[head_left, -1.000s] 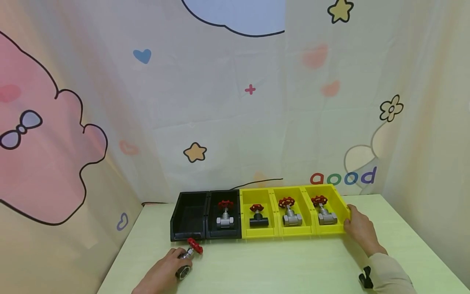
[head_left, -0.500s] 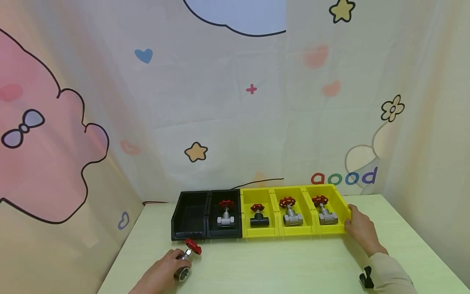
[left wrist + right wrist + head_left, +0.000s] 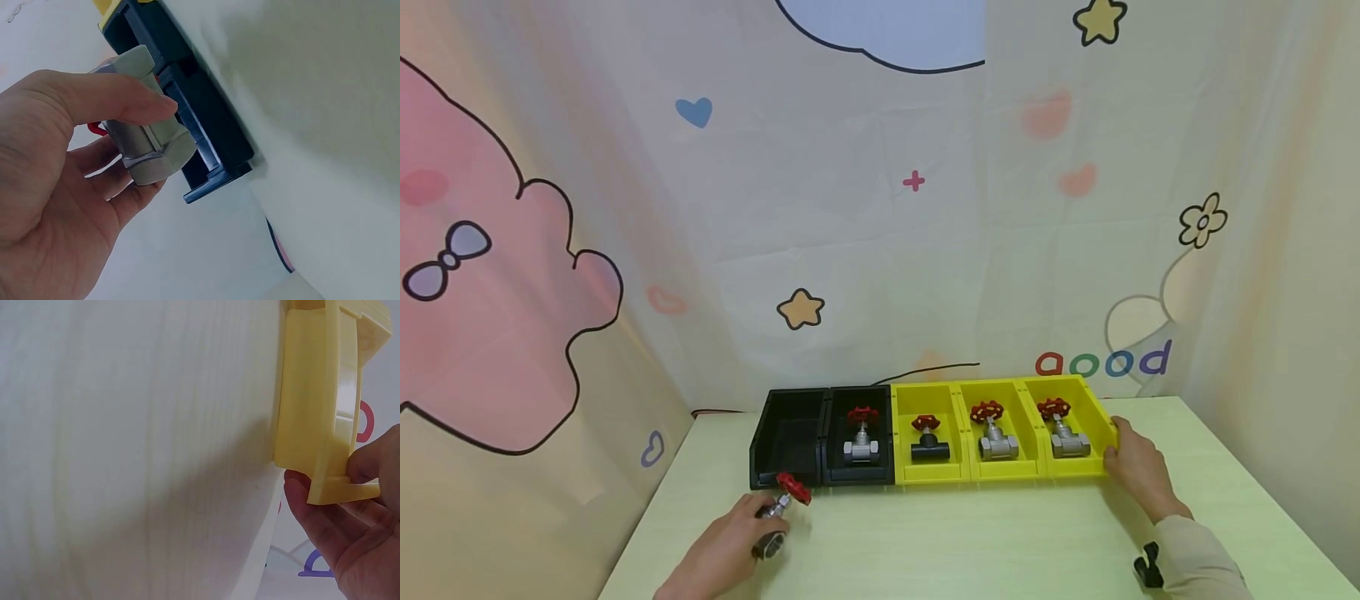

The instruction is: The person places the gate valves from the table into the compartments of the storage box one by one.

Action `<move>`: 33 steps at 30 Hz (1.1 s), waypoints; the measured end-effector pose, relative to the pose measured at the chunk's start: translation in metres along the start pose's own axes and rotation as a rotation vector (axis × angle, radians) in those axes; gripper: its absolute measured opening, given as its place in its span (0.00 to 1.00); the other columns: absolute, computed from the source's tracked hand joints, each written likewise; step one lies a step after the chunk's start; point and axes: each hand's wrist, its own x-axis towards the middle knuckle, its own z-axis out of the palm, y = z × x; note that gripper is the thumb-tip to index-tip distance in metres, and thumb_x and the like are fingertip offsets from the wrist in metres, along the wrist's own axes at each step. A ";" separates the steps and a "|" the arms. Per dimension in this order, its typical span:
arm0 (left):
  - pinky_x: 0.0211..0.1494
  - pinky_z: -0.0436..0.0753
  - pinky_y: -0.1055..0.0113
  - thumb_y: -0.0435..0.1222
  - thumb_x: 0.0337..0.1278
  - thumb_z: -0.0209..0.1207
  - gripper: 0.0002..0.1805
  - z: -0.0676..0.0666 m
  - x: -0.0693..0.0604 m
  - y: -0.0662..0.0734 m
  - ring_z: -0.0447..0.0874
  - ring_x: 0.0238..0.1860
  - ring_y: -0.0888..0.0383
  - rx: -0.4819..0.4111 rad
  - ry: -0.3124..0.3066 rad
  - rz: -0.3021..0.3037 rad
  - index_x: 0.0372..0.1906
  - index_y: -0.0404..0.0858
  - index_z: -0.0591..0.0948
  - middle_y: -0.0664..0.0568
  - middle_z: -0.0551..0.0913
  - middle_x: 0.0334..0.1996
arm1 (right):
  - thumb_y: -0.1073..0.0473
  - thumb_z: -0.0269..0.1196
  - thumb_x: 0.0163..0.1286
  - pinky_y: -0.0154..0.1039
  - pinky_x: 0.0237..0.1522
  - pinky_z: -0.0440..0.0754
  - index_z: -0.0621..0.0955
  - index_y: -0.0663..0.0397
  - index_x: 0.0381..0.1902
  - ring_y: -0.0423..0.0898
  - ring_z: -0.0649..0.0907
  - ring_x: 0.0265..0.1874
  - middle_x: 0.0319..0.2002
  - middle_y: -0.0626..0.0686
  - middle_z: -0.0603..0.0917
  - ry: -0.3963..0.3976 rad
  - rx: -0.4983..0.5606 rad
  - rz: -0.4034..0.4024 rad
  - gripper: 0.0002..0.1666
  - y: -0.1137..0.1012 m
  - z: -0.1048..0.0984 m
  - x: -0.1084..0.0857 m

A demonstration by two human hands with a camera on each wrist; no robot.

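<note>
My left hand [image 3: 727,540] grips a metal gate valve [image 3: 150,125] by its body, the red handwheel [image 3: 793,488] tilting up and to the right. It is just in front of the leftmost black bin [image 3: 790,437], which holds nothing. In the second black bin [image 3: 859,477] stands a metal valve [image 3: 861,450]. At the far right, my right hand [image 3: 1138,467] pinches the side wall of the rightmost yellow bin [image 3: 306,387], thumb inside and fingers outside. That bin holds another metal valve [image 3: 1069,444].
Beside the black bins, a yellow bin [image 3: 931,476] holds a dark valve [image 3: 929,450] and another holds a metal valve [image 3: 997,447]. A small black object [image 3: 1147,567] lies by the right sleeve. A patterned curtain [image 3: 880,208] hangs behind the table [image 3: 962,542].
My left hand has lifted the valve slightly and moved it closer to the leftmost black bin, its handwheel now overlapping the bin's front edge in view. The right hand has stayed put.
</note>
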 end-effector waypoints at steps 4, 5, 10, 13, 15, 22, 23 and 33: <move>0.46 0.85 0.51 0.20 0.39 0.68 0.27 -0.004 -0.002 0.001 0.74 0.54 0.48 0.006 0.055 0.040 0.45 0.49 0.87 0.43 0.75 0.57 | 0.65 0.53 0.67 0.65 0.49 0.78 0.57 0.77 0.68 0.68 0.79 0.43 0.55 0.79 0.73 0.000 0.002 0.001 0.36 0.001 0.000 0.001; 0.45 0.85 0.51 0.19 0.39 0.68 0.27 -0.005 -0.002 0.000 0.74 0.53 0.48 0.005 0.065 0.046 0.45 0.49 0.87 0.44 0.75 0.56 | 0.65 0.53 0.67 0.64 0.49 0.78 0.57 0.77 0.68 0.68 0.79 0.43 0.55 0.79 0.73 -0.001 0.001 0.001 0.36 0.001 0.001 0.001; 0.42 0.85 0.56 0.17 0.36 0.67 0.28 -0.009 -0.002 -0.001 0.74 0.52 0.50 0.026 0.126 0.060 0.43 0.49 0.87 0.45 0.76 0.54 | 0.65 0.53 0.67 0.64 0.48 0.78 0.57 0.77 0.68 0.68 0.79 0.43 0.55 0.80 0.73 0.000 -0.004 -0.008 0.36 0.002 0.000 0.002; 0.39 0.84 0.59 0.17 0.34 0.66 0.29 -0.010 -0.001 -0.003 0.74 0.52 0.51 0.047 0.166 0.068 0.42 0.49 0.87 0.45 0.77 0.54 | 0.65 0.54 0.67 0.64 0.47 0.79 0.58 0.77 0.68 0.67 0.80 0.41 0.54 0.79 0.74 0.005 -0.008 -0.017 0.36 0.001 -0.001 0.001; 0.38 0.83 0.60 0.17 0.34 0.66 0.29 -0.010 0.000 -0.004 0.74 0.52 0.51 0.060 0.184 0.074 0.42 0.49 0.87 0.45 0.77 0.53 | 0.64 0.54 0.67 0.64 0.46 0.79 0.59 0.76 0.68 0.67 0.80 0.41 0.53 0.79 0.75 0.011 -0.012 -0.024 0.35 0.001 -0.002 0.001; 0.35 0.81 0.63 0.17 0.36 0.66 0.28 -0.009 0.000 -0.010 0.74 0.50 0.52 0.074 0.200 0.081 0.42 0.49 0.87 0.47 0.77 0.52 | 0.64 0.54 0.66 0.63 0.44 0.79 0.60 0.77 0.66 0.67 0.81 0.40 0.51 0.79 0.76 0.017 -0.012 -0.032 0.35 0.002 -0.003 0.001; 0.35 0.81 0.63 0.17 0.36 0.66 0.27 -0.009 0.000 -0.010 0.74 0.50 0.52 0.075 0.201 0.081 0.42 0.49 0.87 0.47 0.77 0.52 | 0.64 0.54 0.66 0.63 0.44 0.79 0.60 0.77 0.66 0.67 0.81 0.39 0.51 0.79 0.76 0.018 -0.012 -0.032 0.35 0.001 -0.002 0.000; 0.35 0.81 0.62 0.17 0.36 0.66 0.28 -0.009 0.001 -0.014 0.75 0.52 0.50 0.064 0.194 0.041 0.42 0.49 0.87 0.45 0.78 0.53 | 0.63 0.58 0.65 0.63 0.44 0.79 0.61 0.76 0.65 0.66 0.80 0.39 0.50 0.78 0.76 0.033 0.001 -0.035 0.35 0.000 -0.005 -0.001</move>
